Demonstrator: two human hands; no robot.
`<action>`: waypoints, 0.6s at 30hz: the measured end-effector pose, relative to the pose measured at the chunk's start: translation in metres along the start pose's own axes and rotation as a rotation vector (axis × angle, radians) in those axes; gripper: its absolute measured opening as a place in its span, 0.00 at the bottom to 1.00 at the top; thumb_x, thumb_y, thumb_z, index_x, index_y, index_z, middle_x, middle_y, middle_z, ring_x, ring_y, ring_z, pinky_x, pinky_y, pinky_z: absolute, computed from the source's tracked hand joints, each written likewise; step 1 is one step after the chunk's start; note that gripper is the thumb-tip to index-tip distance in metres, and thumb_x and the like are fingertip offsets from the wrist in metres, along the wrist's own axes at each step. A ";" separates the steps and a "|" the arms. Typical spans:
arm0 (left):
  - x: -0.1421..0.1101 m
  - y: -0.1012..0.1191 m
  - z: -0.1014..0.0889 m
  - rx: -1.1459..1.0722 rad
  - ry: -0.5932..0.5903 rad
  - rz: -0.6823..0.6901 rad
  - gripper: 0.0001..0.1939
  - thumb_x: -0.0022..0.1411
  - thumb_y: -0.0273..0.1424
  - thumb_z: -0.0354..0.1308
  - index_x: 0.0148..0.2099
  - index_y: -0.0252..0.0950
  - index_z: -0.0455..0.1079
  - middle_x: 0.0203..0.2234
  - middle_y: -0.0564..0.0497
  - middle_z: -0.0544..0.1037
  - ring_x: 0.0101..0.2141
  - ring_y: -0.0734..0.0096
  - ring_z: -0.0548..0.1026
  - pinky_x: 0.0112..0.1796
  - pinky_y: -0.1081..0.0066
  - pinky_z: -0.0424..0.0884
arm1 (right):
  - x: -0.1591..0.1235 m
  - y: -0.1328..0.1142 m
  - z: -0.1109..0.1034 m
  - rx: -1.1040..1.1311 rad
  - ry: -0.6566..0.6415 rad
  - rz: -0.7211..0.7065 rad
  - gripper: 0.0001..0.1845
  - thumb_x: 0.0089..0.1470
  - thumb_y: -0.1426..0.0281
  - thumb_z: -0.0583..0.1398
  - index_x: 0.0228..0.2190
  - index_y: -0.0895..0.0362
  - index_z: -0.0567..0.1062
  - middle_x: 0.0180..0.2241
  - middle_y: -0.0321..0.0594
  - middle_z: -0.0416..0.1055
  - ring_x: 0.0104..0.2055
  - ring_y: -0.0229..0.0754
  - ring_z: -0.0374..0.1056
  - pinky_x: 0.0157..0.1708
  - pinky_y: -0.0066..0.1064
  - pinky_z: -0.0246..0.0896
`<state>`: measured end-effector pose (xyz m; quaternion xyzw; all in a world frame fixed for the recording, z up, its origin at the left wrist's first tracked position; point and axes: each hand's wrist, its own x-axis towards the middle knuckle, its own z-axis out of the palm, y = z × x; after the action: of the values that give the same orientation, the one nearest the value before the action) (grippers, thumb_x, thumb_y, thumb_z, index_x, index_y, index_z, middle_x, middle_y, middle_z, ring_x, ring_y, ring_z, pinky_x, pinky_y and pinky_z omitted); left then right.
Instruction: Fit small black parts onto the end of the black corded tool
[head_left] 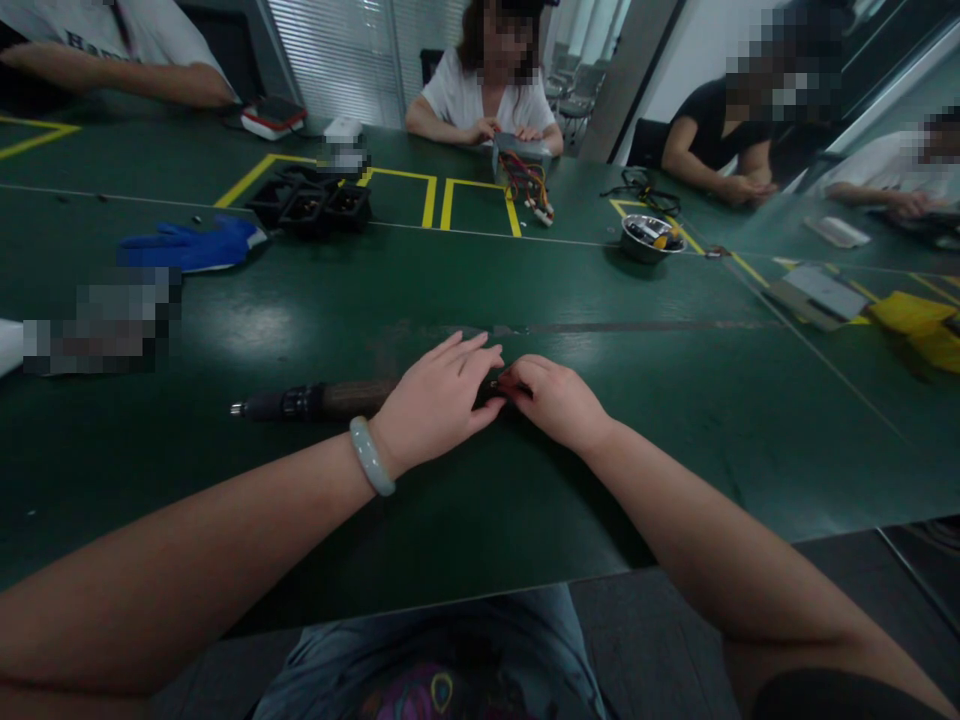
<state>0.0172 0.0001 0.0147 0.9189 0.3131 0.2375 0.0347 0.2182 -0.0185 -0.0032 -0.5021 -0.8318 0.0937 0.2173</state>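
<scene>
A dark inline electric screwdriver (349,399) lies on the green table, its silver bit end pointing left. My left hand (439,395), with a pale bangle at the wrist, arches over the rear part of the tool. Its fingers reach along the far side and the thumb along the near side, holding the body. At the tool's right end, my right hand (551,400) is closed in a pinch, fingertips close to the left hand's. What those fingers hold is small, dark and mostly hidden.
To the left lie a blue glove (191,245) and a black divided tray (307,203). A metal bowl (651,240) of small parts stands ahead on the right, near yellow material (919,325). Across the table a person handles a grey box with coloured wires (521,165). Other people sit nearby.
</scene>
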 end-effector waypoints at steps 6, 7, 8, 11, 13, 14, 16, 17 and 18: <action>-0.011 0.014 -0.013 -0.191 -0.208 0.568 0.11 0.66 0.31 0.47 0.45 0.39 0.69 0.52 0.49 0.73 0.48 0.68 0.72 0.47 0.66 0.69 | -0.001 0.000 0.001 0.013 -0.005 0.010 0.04 0.59 0.70 0.57 0.35 0.57 0.72 0.37 0.40 0.70 0.39 0.39 0.67 0.41 0.31 0.62; -0.012 0.015 -0.013 -0.200 -0.282 0.655 0.11 0.66 0.32 0.46 0.44 0.39 0.69 0.51 0.50 0.74 0.46 0.68 0.73 0.43 0.67 0.69 | -0.001 0.000 0.001 0.011 0.004 0.019 0.04 0.59 0.70 0.57 0.35 0.57 0.72 0.37 0.40 0.70 0.39 0.39 0.67 0.41 0.31 0.62; -0.013 0.015 -0.013 -0.198 -0.336 0.704 0.11 0.67 0.32 0.46 0.44 0.40 0.69 0.50 0.49 0.74 0.44 0.68 0.74 0.40 0.67 0.70 | -0.001 0.001 0.002 0.007 0.016 0.029 0.05 0.59 0.70 0.57 0.35 0.57 0.72 0.37 0.40 0.70 0.39 0.39 0.67 0.41 0.31 0.62; -0.015 0.014 -0.010 -0.191 -0.380 0.685 0.11 0.66 0.31 0.45 0.41 0.38 0.69 0.41 0.48 0.78 0.37 0.68 0.74 0.36 0.66 0.69 | -0.001 0.012 -0.002 -0.015 0.033 0.063 0.05 0.59 0.70 0.57 0.35 0.57 0.73 0.37 0.40 0.71 0.39 0.39 0.67 0.42 0.31 0.62; -0.014 0.012 -0.008 -0.214 -0.370 0.666 0.09 0.64 0.30 0.47 0.38 0.38 0.68 0.35 0.48 0.79 0.35 0.68 0.74 0.35 0.67 0.69 | -0.003 0.027 -0.010 -0.052 0.052 0.113 0.05 0.58 0.69 0.58 0.35 0.57 0.74 0.37 0.40 0.72 0.39 0.40 0.68 0.41 0.32 0.61; -0.014 0.011 -0.008 -0.232 -0.361 0.663 0.07 0.63 0.29 0.49 0.37 0.38 0.68 0.34 0.49 0.78 0.35 0.68 0.74 0.35 0.67 0.69 | -0.007 0.037 -0.017 -0.080 0.062 0.152 0.05 0.58 0.69 0.58 0.35 0.56 0.74 0.37 0.40 0.72 0.39 0.41 0.68 0.41 0.32 0.61; -0.014 0.010 -0.007 -0.267 -0.339 0.665 0.04 0.61 0.29 0.52 0.36 0.38 0.68 0.34 0.49 0.78 0.35 0.68 0.73 0.35 0.68 0.69 | -0.020 0.061 -0.035 -0.161 0.078 0.274 0.06 0.56 0.68 0.59 0.35 0.56 0.75 0.36 0.41 0.73 0.38 0.42 0.68 0.40 0.33 0.60; -0.014 0.010 -0.007 -0.279 -0.332 0.669 0.04 0.60 0.29 0.52 0.36 0.38 0.68 0.35 0.49 0.78 0.35 0.68 0.73 0.35 0.68 0.69 | -0.031 0.074 -0.047 -0.210 0.092 0.362 0.07 0.56 0.68 0.59 0.35 0.56 0.75 0.36 0.43 0.73 0.38 0.43 0.68 0.40 0.33 0.60; -0.014 0.010 -0.006 -0.285 -0.330 0.674 0.04 0.60 0.28 0.53 0.36 0.38 0.68 0.35 0.49 0.78 0.35 0.68 0.73 0.35 0.69 0.69 | -0.045 0.089 -0.061 -0.262 0.102 0.468 0.08 0.56 0.67 0.59 0.35 0.56 0.76 0.35 0.44 0.73 0.36 0.43 0.68 0.38 0.34 0.59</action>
<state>0.0103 -0.0164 0.0168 0.9819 -0.0520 0.1257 0.1318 0.3341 -0.0192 0.0054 -0.7086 -0.6861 0.0076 0.1646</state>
